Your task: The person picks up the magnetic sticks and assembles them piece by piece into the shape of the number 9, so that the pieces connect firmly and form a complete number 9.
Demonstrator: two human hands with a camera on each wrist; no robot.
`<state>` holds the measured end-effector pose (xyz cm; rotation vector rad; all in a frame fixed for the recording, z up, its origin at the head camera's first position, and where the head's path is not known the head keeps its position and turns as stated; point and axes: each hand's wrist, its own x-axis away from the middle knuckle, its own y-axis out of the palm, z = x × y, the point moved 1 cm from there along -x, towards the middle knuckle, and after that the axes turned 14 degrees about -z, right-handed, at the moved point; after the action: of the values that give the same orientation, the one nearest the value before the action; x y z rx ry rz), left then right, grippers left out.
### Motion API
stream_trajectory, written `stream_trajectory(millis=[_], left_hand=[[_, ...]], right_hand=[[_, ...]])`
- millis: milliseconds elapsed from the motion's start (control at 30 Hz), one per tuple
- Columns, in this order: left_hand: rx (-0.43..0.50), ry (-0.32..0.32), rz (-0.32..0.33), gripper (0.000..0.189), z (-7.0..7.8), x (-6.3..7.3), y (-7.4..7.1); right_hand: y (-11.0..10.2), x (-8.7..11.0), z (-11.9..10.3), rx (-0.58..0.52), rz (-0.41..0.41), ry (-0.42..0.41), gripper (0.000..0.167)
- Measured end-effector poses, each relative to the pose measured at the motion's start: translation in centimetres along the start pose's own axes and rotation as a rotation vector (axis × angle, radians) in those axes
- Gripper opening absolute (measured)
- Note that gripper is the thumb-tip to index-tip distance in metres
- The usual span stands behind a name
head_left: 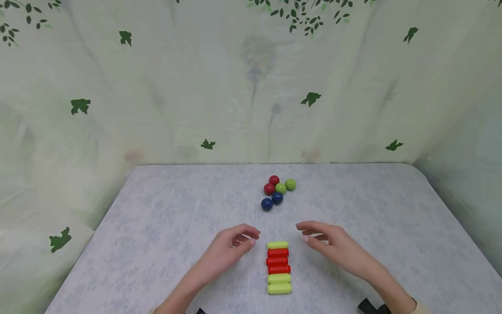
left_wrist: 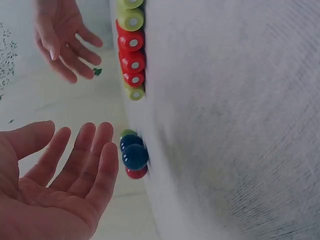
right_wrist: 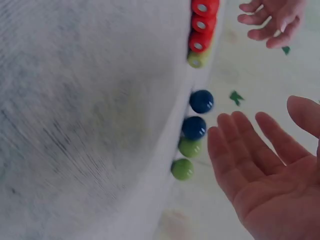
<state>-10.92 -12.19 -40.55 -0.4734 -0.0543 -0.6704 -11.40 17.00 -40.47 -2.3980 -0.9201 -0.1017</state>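
Observation:
My left hand hovers over the table left of a row of small cylinders, fingers loosely bent and holding nothing. On the row's other side, my right hand is likewise relaxed, its palm bare in the right wrist view. The row runs away from me: one yellow-green cylinder at the far end, three red cylinders behind it, then two yellow-green cylinders nearest me. Their round ends show a pale centre dot in the left wrist view. Neither hand touches them.
Beyond the row lies a cluster of shiny balls: two dark blue balls, two red balls and two green balls. The grey mottled table ends at a pale leaf-patterned curtain behind and at the sides.

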Motion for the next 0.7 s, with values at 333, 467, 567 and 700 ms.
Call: stream_trajectory(millis=[333,467,567,700], left_hand=[[0.067,-0.045,-0.033,0.021,-0.8,-2.7,1.0],[0.04,-0.104,-0.055,0.019,-1.0,-3.6,1.6],[0.039,-0.123,-0.067,0.016,-1.3,-3.9,1.9],[0.049,-0.127,-0.071,0.014,-1.6,-4.3,2.1]], right_hand=[[0.8,-2.8,0.7,0.028,-0.115,-0.057,0.031],[1.1,-3.7,1.0,0.032,-0.155,-0.045,0.029],[1.4,-4.0,1.2,0.045,-0.177,-0.042,0.027],[1.7,-4.5,1.4,0.064,-0.193,-0.045,0.024]])
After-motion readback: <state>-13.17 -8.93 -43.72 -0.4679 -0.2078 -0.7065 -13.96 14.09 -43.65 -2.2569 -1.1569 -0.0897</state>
